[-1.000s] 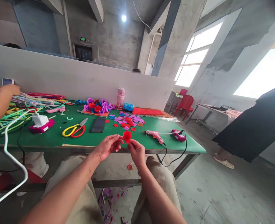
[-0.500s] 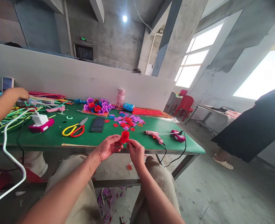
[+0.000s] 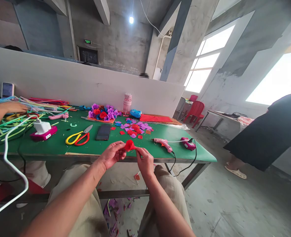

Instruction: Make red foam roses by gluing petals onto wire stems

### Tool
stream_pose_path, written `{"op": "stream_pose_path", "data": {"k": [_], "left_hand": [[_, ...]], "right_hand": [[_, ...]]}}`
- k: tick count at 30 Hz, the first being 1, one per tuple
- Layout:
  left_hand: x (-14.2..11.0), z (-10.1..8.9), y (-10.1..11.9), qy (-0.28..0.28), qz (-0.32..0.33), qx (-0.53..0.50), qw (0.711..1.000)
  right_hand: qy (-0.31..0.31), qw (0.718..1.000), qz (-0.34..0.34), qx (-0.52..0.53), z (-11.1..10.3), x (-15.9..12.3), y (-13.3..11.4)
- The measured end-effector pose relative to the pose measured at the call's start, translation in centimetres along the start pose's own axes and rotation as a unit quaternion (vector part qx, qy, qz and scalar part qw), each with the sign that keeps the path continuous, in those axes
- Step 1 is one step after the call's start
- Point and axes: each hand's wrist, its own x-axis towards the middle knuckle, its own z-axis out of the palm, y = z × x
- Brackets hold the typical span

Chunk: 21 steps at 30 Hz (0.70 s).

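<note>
Over the table's front edge, a small red paper flower [image 3: 129,145] is held between both hands. My left hand [image 3: 114,154] pinches it from the left. My right hand [image 3: 144,160] is closed with thumb and forefinger on its right side. Beyond the hands lie loose purple, red and blue petal pieces [image 3: 142,126]. A bunch of finished-looking paper flowers [image 3: 103,113] sits farther back on the left. Scissors with yellow and red handles [image 3: 78,136] lie left of my hands, and a pink glue gun [image 3: 162,143] lies to their right.
On the green table [image 3: 125,161] are a dark phone [image 3: 103,132], magenta power strips [image 3: 188,144], a pink bottle [image 3: 127,104] and red paper sheets [image 3: 157,118]. A co-worker's hand [image 3: 13,107] is among coloured strips at left. Another person [image 3: 266,131] stands at right.
The red flower has tipped, its round opening no longer facing me, and it has shifted slightly left. The co-worker's hand has lowered into the coloured strips, and a second hand shows at the left edge.
</note>
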Motion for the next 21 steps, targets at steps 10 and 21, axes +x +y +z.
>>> {"op": "stream_pose_path", "data": {"k": [10, 21], "left_hand": [[0.3, -0.5, 0.3, 0.071, 0.108, 0.158, 0.979], [0.5, 1.1, -1.7, 0.039, 0.096, 0.241, 0.965]], "right_hand": [[0.044, 0.953, 0.122, 0.273, 1.1, 0.2, 0.4], [-0.008, 0.936, 0.159, 0.315, 2.5, -0.6, -1.0]]}}
